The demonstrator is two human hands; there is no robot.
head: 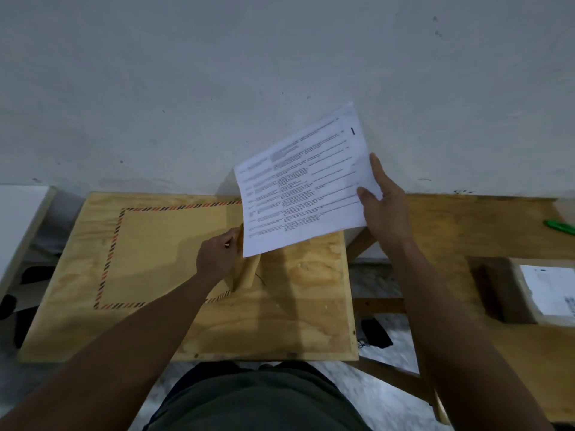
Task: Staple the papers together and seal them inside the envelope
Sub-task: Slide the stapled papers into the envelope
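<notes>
Brown envelope (161,253) flat on plywood desk (311,321), mouth toward right edge. Left hand (217,256) pinches flap open. Right hand (382,206) grips papers (305,181) aloft, angled in. Risk: leading corner snagging flap, crumpling; mouth closing if pinch slips.

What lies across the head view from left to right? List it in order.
White board edge → brown envelope with striped border → left hand at the envelope's mouth → printed papers → right hand gripping them → green stapler.
</notes>
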